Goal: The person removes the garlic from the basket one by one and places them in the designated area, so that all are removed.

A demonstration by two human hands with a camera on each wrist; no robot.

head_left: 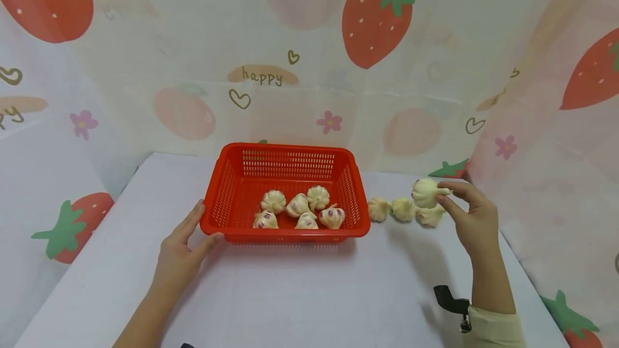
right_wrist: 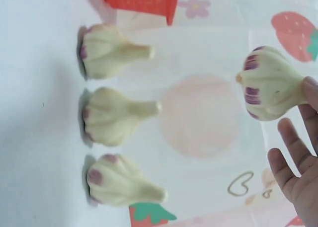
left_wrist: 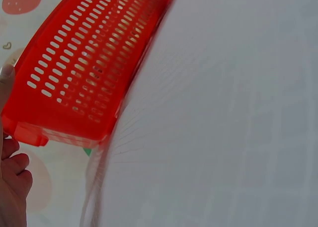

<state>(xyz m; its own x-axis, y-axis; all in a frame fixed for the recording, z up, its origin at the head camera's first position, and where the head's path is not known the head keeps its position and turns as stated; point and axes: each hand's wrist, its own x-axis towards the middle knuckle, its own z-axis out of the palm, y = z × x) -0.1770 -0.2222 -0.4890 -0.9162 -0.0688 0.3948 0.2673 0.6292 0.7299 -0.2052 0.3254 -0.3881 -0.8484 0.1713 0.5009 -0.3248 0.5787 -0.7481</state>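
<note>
Right sleeve: a pale cuff at the near edge, with a black fitting beside the wrist.
Table: white cloth spread under everything.
Left hand: grasping the near left corner of the red slotted plastic basket, thumb at the front, fingers along the side.
Basket load: six garlic bulbs with purple marks on some, gathered toward the front and right; the front rim partly hides the nearest ones.
Right hand: pinching one garlic bulb by its stem.
Held bulb: raised clear of the table, tipped sideways, its purple-streaked root end facing the basket side.
Garlic row: three bulbs upright on the cloth, stems up, right of the basket; the first stands just beside it.
Backdrop: pale sheeting printed with strawberries, flowers, hearts and "happy".
</note>
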